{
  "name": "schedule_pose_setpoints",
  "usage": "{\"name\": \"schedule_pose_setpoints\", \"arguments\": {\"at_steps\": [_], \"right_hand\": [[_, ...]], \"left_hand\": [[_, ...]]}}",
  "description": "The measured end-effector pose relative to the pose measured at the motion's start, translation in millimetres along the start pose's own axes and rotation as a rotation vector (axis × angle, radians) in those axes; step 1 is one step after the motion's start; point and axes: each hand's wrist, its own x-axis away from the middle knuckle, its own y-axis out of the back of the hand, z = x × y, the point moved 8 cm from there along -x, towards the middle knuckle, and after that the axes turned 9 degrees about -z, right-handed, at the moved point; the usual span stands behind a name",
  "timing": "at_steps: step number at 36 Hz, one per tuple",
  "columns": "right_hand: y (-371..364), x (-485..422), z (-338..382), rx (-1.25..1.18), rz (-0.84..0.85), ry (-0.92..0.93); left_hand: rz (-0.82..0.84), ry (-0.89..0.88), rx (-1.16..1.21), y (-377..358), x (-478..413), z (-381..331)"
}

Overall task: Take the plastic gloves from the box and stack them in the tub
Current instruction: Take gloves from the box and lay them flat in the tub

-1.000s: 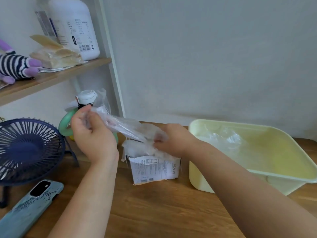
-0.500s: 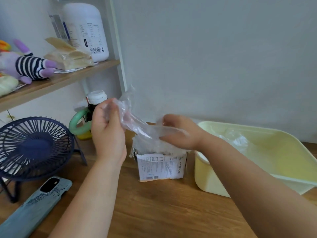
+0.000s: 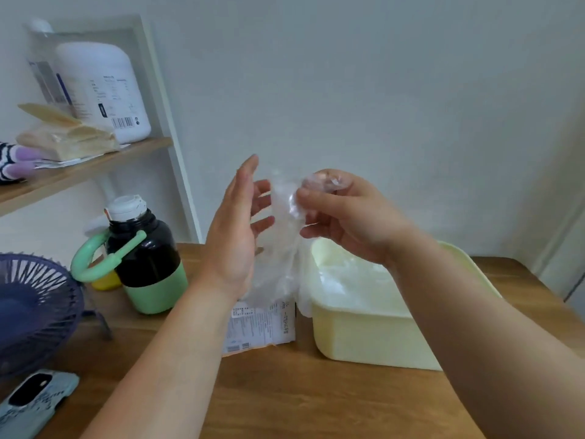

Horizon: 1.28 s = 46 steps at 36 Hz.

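Plastic this thin is basically film, so I'm going gentle. My right hand (image 3: 351, 217) is pinching the top of one glove (image 3: 283, 242) between thumb and fingertips. The glove is hanging limp from there, with its lower end trailing down to the box (image 3: 262, 324). My left hand (image 3: 234, 236) is hovering flat and open just beside it, fingers straight, gripping nothing; can't tell if it's brushing the film.

I'm guessing the glove weighs next to nothing and is floppy, slippery and clingy, so it's probably going to drift and fold on itself. Best bet looks like keeping the top pinch and adding a second pinch lower down to lay it flat.

The tub (image 3: 357, 334) is sitting just right of the box, with some gloves lying in it.
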Motion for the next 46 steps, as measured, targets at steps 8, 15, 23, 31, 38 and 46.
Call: {"name": "schedule_pose_setpoints", "arguments": {"at_steps": [8, 15, 23, 31, 38, 46], "right_hand": [[24.9, 13.0, 9.5, -0.215, 0.154, -0.065], [66.2, 16.2, 5.5, -0.198, -0.114, -0.086], [132.0, 33.1, 2.6, 0.522, -0.684, -0.092], [96.3, 23.3, 32.4, 0.6, -0.353, 0.047], [105.9, 17.8, 10.1, 0.339, -0.342, -0.11], [163.8, 28.4, -34.8, 0.613, -0.588, -0.353]], "left_hand": [[0.307, 0.129, -0.12, -45.8, 11.1, 20.6], [0.166, 0.195, 0.124, -55.2, 9.7, 25.3], [-0.013, -0.1, -0.252, -41.2, -6.1, 11.1], [0.409, -0.034, -0.375, -75.6, -2.3, -3.6], [0.068, -0.144, -0.797, -48.7, -31.0, -0.3], [0.42, -0.464, -1.037, -111.8, 2.6, 23.9]]}}
